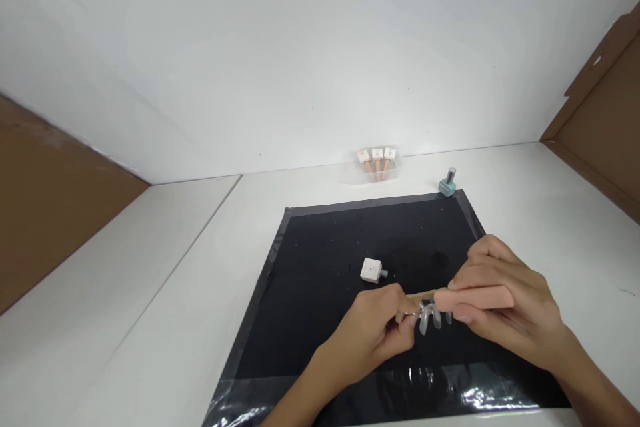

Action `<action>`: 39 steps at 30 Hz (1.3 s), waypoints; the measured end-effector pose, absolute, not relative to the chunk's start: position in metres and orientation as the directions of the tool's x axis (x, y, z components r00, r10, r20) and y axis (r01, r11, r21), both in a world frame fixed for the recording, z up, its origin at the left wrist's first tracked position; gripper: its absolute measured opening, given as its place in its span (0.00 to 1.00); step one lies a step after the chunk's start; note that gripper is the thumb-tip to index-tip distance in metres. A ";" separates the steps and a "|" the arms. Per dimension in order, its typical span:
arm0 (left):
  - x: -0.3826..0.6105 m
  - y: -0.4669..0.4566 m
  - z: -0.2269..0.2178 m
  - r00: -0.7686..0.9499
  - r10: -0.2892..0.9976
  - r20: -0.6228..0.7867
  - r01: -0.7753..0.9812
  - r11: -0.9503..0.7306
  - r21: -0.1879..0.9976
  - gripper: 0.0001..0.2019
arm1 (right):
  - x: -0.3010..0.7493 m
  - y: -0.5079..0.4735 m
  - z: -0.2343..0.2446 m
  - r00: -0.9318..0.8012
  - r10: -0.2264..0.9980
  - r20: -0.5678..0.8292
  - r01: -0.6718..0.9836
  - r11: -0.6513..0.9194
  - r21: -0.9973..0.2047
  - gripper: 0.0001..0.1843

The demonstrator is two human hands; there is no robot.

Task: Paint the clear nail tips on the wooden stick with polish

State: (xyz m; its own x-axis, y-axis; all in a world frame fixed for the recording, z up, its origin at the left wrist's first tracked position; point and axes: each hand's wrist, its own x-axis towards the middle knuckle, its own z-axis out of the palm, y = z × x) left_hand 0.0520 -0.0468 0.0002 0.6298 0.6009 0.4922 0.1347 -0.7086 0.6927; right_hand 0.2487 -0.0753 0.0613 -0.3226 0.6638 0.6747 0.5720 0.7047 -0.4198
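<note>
My left hand (370,327) pinches a small metal ring strung with several clear false nail tips (437,317), which fan out to the right of the fingertips. A thin beige strip (423,295) runs behind them between the two hands. In my closed right hand (525,307) is a long peach polish-brush cap (475,298), its narrow end pointing left at the nail tips. The brush itself is hard to make out. Just beyond my left hand, a white square polish bottle (371,270) lies on its side, uncapped, with its neck to the right.
A black mat (300,293) with taped, shiny edges lies on the white table (200,293). Behind it stands a clear tray (395,170) holding three white bottles with peach caps (378,163). A teal bottle with a silver cap (448,185) stands at the far right corner. Brown cardboard flanks both sides.
</note>
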 end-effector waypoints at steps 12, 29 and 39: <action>0.052 -0.047 0.002 0.623 0.612 0.488 0.151 -0.706 0.692 0.08 | 0.247 -0.076 0.057 -0.323 0.621 0.714 0.554 0.736 -0.390 0.06; 0.047 -0.049 0.004 0.612 0.670 0.420 0.122 -0.605 0.787 0.06 | 0.252 -0.076 0.058 -0.237 0.675 0.699 0.372 0.727 -0.577 0.08; 0.047 -0.051 0.008 0.621 0.660 0.423 0.084 -0.593 0.801 0.06 | 0.249 -0.076 0.060 -0.262 0.711 0.653 0.367 0.699 -0.614 0.03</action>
